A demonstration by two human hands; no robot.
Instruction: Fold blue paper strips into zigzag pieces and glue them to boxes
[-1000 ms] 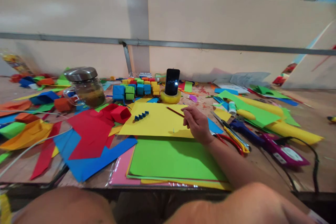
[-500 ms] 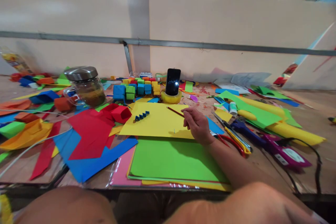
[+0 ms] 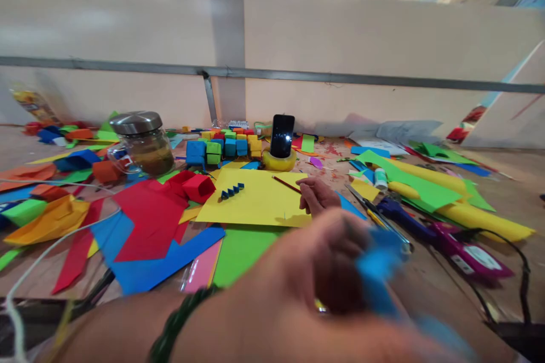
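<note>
My right hand rests at the right edge of a yellow sheet, its fingers closed round a dark red pencil that points up and left. Large and blurred in front of the camera, my left hand reaches across to the right, over my right forearm. A blurred piece of blue paper is at its fingers. A small folded blue zigzag strip lies on the left part of the yellow sheet. Beneath is a green sheet, partly hidden by my left hand.
At the left are a lidded glass jar, red paper and blue paper. Paper cubes and a phone in a tape roll stand behind. Scissors and a purple glue gun lie right.
My left hand has come in from below with blue paper, crossing to the right and covering much of the green sheet and my right forearm. My right hand stays near the same spot with the pencil.
</note>
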